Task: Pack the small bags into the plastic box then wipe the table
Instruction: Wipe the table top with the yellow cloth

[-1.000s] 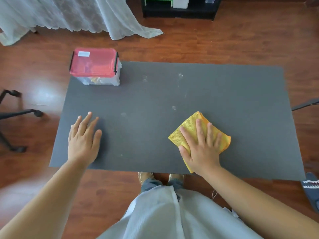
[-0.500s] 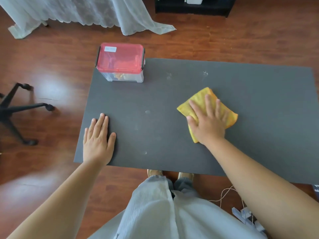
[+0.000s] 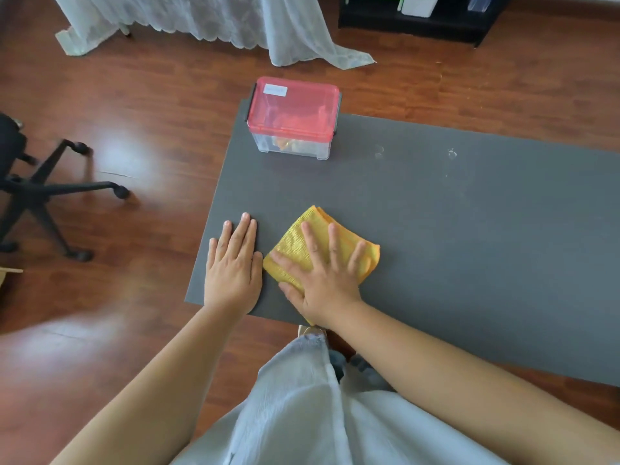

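The clear plastic box (image 3: pixel 292 147) with a closed red lid stands on the far left corner of the dark grey table (image 3: pixel 469 250); small bags show faintly through its wall. A folded yellow cloth (image 3: pixel 297 241) lies near the table's front left part. My right hand (image 3: pixel 327 283) presses flat on the cloth with its fingers spread. Just to its left, my left hand (image 3: pixel 233 266) rests flat on the table, holding nothing, thumb almost touching the cloth. Pale smudges (image 3: pixel 451 154) mark the table's far middle.
A black office chair base (image 3: pixel 37 191) stands on the wooden floor to the left. A white lace curtain (image 3: pixel 235 21) trails on the floor beyond the table, and a black shelf (image 3: pixel 419 18) is at the back right. The table's right half stretches out of view.
My right hand has slid the cloth left and toward the front edge, ending beside my left hand. The left hand has stayed flat on the table. The view has swung left.
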